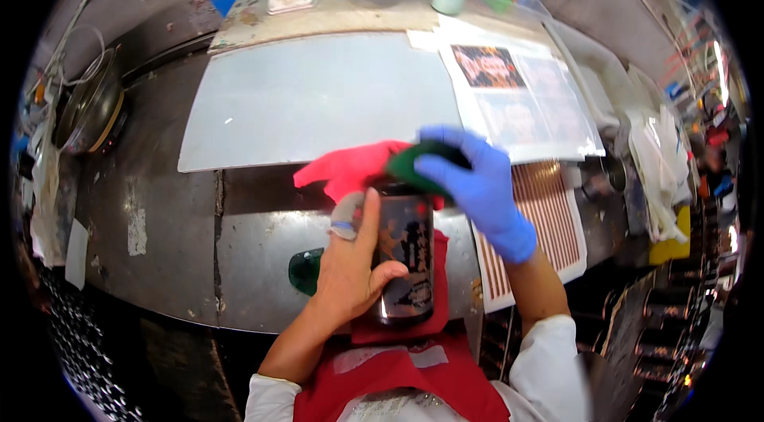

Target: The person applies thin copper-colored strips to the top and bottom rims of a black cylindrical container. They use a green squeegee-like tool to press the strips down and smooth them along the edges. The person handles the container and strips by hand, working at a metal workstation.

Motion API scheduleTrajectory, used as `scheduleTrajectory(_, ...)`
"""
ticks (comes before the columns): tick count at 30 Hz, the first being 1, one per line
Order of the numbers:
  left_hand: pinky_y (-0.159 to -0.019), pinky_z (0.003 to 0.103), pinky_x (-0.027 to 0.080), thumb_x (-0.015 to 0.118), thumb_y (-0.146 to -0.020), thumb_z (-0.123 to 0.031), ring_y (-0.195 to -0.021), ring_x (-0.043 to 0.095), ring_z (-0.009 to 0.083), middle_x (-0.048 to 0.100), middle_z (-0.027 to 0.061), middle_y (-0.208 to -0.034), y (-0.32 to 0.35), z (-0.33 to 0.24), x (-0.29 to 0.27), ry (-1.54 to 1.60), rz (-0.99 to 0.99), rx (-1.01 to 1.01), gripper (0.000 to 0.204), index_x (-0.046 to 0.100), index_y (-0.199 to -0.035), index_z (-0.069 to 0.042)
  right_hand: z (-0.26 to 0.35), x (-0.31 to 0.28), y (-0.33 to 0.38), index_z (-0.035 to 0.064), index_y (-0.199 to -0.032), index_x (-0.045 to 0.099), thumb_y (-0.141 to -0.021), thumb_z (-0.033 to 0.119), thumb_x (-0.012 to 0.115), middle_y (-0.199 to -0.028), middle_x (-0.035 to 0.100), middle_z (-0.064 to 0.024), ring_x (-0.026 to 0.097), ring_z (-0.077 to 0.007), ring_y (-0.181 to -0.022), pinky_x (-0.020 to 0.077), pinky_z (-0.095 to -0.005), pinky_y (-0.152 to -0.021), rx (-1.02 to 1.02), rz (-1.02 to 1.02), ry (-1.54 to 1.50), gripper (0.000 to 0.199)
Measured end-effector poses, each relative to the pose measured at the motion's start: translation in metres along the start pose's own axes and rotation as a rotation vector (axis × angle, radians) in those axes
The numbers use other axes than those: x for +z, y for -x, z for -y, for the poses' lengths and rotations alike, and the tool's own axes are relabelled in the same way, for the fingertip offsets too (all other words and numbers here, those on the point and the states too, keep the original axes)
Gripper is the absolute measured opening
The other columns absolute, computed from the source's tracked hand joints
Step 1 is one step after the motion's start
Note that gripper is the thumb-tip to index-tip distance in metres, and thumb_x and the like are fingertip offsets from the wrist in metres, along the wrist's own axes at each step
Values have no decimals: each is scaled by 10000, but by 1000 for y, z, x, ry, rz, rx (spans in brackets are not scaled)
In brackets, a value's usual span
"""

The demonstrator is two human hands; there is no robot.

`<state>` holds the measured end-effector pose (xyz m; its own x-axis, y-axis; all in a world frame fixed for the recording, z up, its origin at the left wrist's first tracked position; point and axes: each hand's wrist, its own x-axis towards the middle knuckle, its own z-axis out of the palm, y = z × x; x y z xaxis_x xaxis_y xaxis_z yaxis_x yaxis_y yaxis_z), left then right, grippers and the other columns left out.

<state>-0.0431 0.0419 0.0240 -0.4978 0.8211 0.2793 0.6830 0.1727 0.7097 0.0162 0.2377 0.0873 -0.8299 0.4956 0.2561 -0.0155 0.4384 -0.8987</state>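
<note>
Steel pan: [93,108] far L, round, at counter's edge.
Counter: [159,263] dark metal, scuffed, w/ light patch nr L.
Dark green piece: [305,272] on counter, just L of L grip, apart from jar.
Pale board: [318,100] flat, beyond the hands, spans mid-L.
Pink cloth: [346,171] crumpled, btwn pale board & jar's far end.
L grip: [350,263] bare hand, grey cover w/ blue band on one finger; clamped on jar from its L side, index pointing away along the side, thumb across the face; other fingers partly hidden.
Printed jar: [407,263] dark cylinder w/ orange & black decoration; in front of torso, mid-view. Long axis approx. vert. in view, far end toward pink cloth, near end toward red apron [390,378]; can't tell if upright or tilted. Sits R of L grip's palm, below & L of R grip.
Green pad: [422,167] over jar's far end in view; contact w/ jar unclear.
R grip: [477,183] blue-gloved hand, blurred; thumb & fingers closed on green pad, off the jar.
Print sheet: [517,108] white, dark picture at top, R of pale board.
Striped sheet: [549,223] brown/white, R of R grip, partly behind forearm.
</note>
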Motion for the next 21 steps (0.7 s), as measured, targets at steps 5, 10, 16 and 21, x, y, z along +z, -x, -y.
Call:
scheduleTrajectory(5, -1004, 432, 295, 393, -756, -738, -1218, 343, 455, 338, 297, -1336, 19, -5, 0, 178, 135, -230, 1055, 64, -1431, 4, -10, -10, 50, 89, -874, 676, -678, 19, 718, -861, 646, -60, 619, -195, -813, 486, -295, -670, -543, -3, 172, 212)
scheduleTrajectory(10, -1058, 409, 203, 612, -641, -701, -1269, 337, 379, 305, 270, -1388, 57, -7, 13, 486, 109, -123, 1248, -6, -1409, 62, 1, -24, 194, 51, -854, 653, -675, -60, 664, -881, 633, -82, 617, -192, -799, 488, -294, -714, -77, 124, -86, 211)
scheduleTrajectory(16, -903, 293, 420, 689, -696, 63, -1088, 495, 202, 415, 142, -1299, 66, -22, 42, 467, -75, -145, 957, 87, -1437, -1, -63, -75, 282, -3, -856, 590, -846, 153, 564, -810, 593, -45, 547, -103, -718, 438, -221, -645, 659, -583, -461, 158)
scheduleTrajectory(21, -928, 291, 390, 713, -760, -89, -1134, 479, 221, 415, 183, -1328, 68, -19, 37, 331, -75, -138, 875, 148, -1412, 53, -127, -161, 284, -5, -930, 609, -844, 262, 632, -740, 574, -28, 522, -93, -649, 427, -226, -614, 614, -896, -44, 282)
